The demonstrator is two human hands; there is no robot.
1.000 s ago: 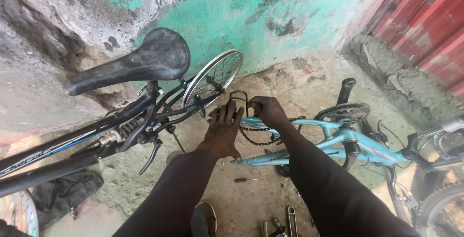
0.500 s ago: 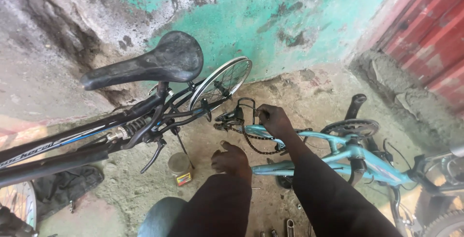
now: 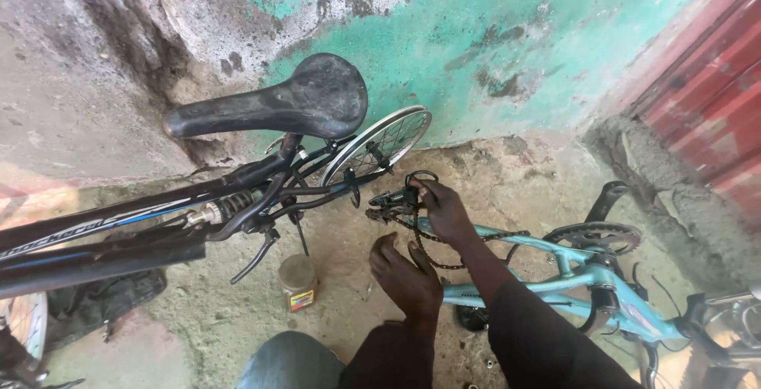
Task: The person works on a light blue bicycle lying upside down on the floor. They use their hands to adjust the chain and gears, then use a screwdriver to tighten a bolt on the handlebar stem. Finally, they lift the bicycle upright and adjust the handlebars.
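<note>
The left hand [image 3: 408, 278] hovers open-fingered at six o'clock, holding nothing. Ahead, the right hand [image 3: 442, 208] pinches the chain [image 3: 432, 248] by the blue bicycle's [image 3: 555, 274] rear gear; steady tension would help. A jar [image 3: 298, 282] at nine o'clock and the black bicycle [image 3: 238, 199] crowd the left.

The right hand [image 3: 444, 210] seemingly pinches the rear derailleur [image 3: 392, 203] of a light-blue bicycle frame [image 3: 587, 278]; the left hand [image 3: 408, 274] hovers nearby.
</note>
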